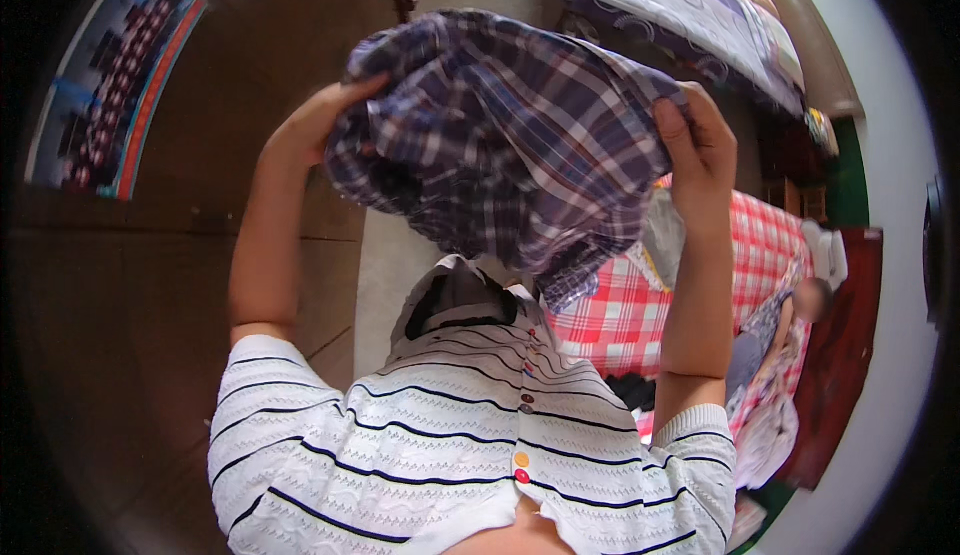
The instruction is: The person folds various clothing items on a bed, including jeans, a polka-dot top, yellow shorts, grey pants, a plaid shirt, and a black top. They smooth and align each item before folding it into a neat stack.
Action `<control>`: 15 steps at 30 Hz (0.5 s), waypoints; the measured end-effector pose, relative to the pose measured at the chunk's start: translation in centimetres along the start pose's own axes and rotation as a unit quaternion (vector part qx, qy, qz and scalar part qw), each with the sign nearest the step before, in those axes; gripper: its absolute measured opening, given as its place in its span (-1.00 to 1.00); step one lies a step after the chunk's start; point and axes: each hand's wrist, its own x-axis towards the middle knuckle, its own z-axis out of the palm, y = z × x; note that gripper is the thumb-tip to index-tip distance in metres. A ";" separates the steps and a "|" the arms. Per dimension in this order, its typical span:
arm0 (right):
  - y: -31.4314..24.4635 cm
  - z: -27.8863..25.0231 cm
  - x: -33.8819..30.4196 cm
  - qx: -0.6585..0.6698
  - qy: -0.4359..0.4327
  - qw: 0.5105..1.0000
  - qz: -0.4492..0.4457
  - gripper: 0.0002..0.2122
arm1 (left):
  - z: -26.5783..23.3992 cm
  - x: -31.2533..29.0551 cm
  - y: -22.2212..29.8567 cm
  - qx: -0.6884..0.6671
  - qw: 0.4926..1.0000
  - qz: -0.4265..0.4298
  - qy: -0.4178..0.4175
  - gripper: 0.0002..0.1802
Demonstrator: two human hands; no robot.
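A crumpled plaid cloth garment (520, 125), dark blue-purple with white and reddish lines, hangs in the air in front of me, stretched between both hands. My left hand (325, 120) grips its left edge, the thumb lying over the fabric. At the upper right corner, my right hand (695, 140) pinches the cloth between thumb and fingers. The garment's lower part sags in folds towards my body. Its exact kind cannot be made out from the folds.
To my right stands a bed with a red and white checked sheet (620, 320); a person (775, 335) lies on it. Another bed with a purple and white patterned cover (680, 15) is at the far right. A large printed picture (115, 85) is at the far left.
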 end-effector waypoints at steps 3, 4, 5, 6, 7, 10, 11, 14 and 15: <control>0.3 1.0 3.6 -0.063 -0.142 0.988 -0.005 -0.86 | -4.8 0.2 -4.5 0.419 0.908 0.011 0.001 -0.10; 0.8 1.3 4.3 -0.117 -0.198 0.973 0.001 -0.85 | -6.0 1.2 -6.5 0.497 0.866 -0.036 0.028 -0.05; 0.7 2.1 4.8 -0.075 -0.237 0.968 -0.020 -0.85 | -6.4 0.9 -6.9 0.572 0.814 -0.083 0.058 0.00; 0.2 3.6 5.1 -0.034 -0.274 0.960 -0.040 -0.85 | -6.3 0.2 -7.8 0.540 0.829 -0.131 0.062 -0.05; -0.5 5.4 5.6 0.011 -0.311 0.948 -0.064 -0.84 | -7.7 0.4 -10.1 0.467 0.877 -0.103 0.050 -0.06; -4.2 8.6 7.1 0.012 -0.414 0.902 -0.125 -0.82 | -6.3 -1.3 -12.0 0.315 0.938 0.132 0.059 -0.12; -4.4 9.8 7.2 0.003 -0.440 0.882 -0.169 -0.82 | -4.6 -2.6 -10.7 0.285 0.924 0.246 0.067 -0.09; -4.9 12.1 7.6 -0.050 -0.498 0.826 -0.261 -0.82 | -1.7 -7.9 -5.7 0.167 0.908 0.378 -0.061 -0.04; -4.7 12.7 7.5 -0.042 -0.497 0.825 -0.267 -0.82 | -1.2 -9.2 -4.9 0.121 0.907 0.383 -0.125 -0.03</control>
